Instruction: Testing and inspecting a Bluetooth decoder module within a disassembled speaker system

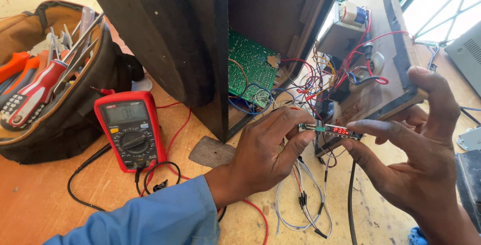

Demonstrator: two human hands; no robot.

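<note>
Between both hands I hold a small, narrow display module (331, 130) with lit red digits and thin wires hanging from it. My left hand (265, 149), in a blue sleeve, pinches its left end with thumb and fingers. My right hand (418, 149) pinches its right end with thumb and forefinger, the other fingers spread. The module hovers in front of an opened dark wooden cabinet (200, 39) with a green circuit board (252, 67) and a tangle of red, blue and yellow wires (325, 74) inside.
A red multimeter (131, 129) lies on the wooden table at left, its black and red leads looping toward me. A tool bag (50, 74) with screwdrivers and pliers stands at far left. A grey pad (213, 152) lies near the cabinet. A detached panel (373, 49) with components leans at right.
</note>
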